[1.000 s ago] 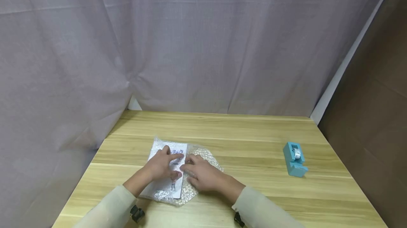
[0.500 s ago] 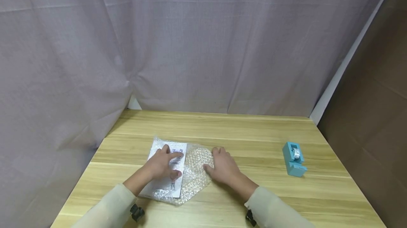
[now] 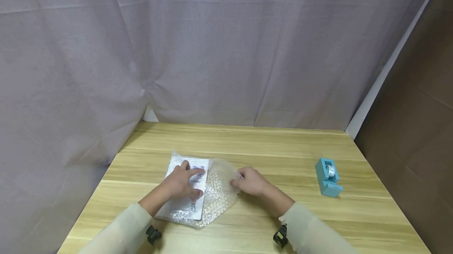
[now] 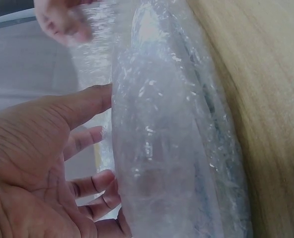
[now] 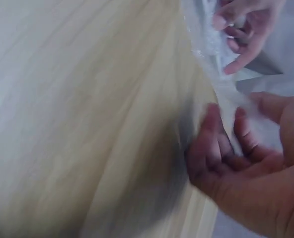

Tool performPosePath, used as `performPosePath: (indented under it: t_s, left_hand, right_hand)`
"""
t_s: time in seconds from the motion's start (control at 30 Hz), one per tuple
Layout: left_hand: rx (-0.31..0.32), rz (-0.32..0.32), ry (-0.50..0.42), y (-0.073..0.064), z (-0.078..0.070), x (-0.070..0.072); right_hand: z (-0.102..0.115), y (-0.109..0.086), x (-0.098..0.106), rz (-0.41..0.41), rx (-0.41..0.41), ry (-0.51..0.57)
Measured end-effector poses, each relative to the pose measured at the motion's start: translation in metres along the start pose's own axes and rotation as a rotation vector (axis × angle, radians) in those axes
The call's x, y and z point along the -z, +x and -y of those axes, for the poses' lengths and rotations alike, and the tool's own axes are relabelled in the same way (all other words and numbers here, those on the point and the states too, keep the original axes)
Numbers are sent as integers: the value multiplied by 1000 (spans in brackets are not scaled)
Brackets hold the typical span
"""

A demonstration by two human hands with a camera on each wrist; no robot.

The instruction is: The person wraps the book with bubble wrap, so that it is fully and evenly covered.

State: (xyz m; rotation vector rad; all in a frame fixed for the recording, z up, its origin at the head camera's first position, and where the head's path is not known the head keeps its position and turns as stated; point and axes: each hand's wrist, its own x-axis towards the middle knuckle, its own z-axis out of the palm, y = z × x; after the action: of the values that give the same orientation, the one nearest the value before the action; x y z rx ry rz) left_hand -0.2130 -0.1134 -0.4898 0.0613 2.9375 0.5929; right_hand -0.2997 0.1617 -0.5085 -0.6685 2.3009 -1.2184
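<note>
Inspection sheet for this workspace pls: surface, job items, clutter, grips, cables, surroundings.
Surface: wood-grain table, no damage seen.
Job items: white printed item lying flat in bubble wrap, which spreads past the item's right edge.
Clutter: nothing seen; the only other loose thing is a blue tape dispenser, apart from the wrap, towards the table's right side.
Grips: left grip rests on the wrapped item, fingers spread; right grip pinches the wrap's right edge.
Cables: nothing seen.
Surroundings: grey curtain behind and left, brown covering on the right.
</note>
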Motion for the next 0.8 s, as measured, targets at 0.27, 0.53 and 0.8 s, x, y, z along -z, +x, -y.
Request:
performPosePath:
  t_s: [0.27,0.53,0.8]
  left_hand:
    - [6,8,-7,2,-3,0]
    - [21,12,-4,4,-3,-1]
    - [18,3,-12,3,-1,-1]
  right_hand:
    - [12,7,-7,213,77,459]
    - [24,9,-22,285,30,654]
    - [31,12,-36,263,37,690]
